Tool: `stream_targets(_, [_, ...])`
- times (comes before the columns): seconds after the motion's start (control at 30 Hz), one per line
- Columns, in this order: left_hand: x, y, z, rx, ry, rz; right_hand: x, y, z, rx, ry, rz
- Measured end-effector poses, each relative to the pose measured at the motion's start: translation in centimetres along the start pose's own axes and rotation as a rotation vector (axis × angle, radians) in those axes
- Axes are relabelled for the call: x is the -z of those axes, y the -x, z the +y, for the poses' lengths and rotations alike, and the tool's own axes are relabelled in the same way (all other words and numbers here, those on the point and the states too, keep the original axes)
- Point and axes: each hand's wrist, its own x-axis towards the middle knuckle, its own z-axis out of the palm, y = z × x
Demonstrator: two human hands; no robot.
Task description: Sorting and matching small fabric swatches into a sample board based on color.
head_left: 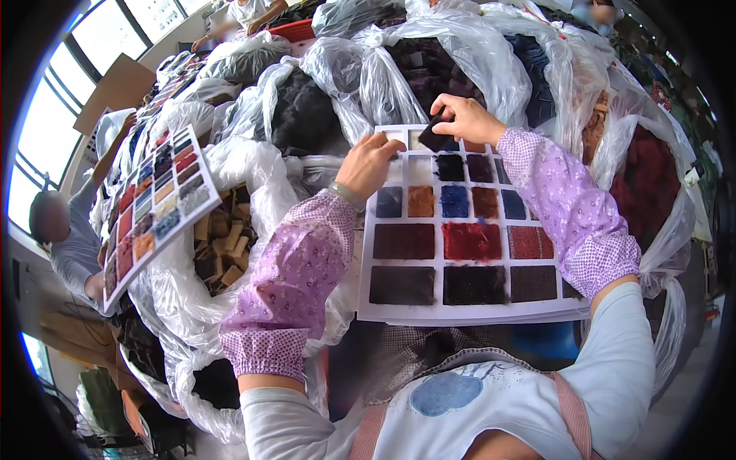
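Observation:
My right hand pinches a small dark fabric swatch above the far edge of a white sample card. My left hand is closed at the card's far left corner, its bent fingertips on a pale cell; whatever they may hold is hidden. Rows of plush swatches cover the card, among them a bright red swatch, a blue swatch and a rust-brown swatch. Larger dark swatches fill the nearest row. The card lies in front of my body, with more sheets beneath it.
Clear plastic bags full of swatches crowd around the card. One at left holds tan pieces; another at right holds dark red pieces. At left, a person is beside a second, tilted sample card. Other people are at the far side.

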Motion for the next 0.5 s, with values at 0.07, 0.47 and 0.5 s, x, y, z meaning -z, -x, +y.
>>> stream_targets(0.07, [-1.5,0.3,0.3,-0.092,0.034,-0.030,-0.5,0.7,-0.8,0.020,0.082,-0.090])
stream_targets(0.47, [-1.0,1.4,-0.2,0.355,0.173,-0.234,-4.9,-0.6,-0.2,0.057,0.213,-0.215])
stream_targets(0.5, [-1.4,1.6,-0.4,0.357,0.173,-0.232,-5.1,-0.6,0.0,0.014,0.143,-0.179])
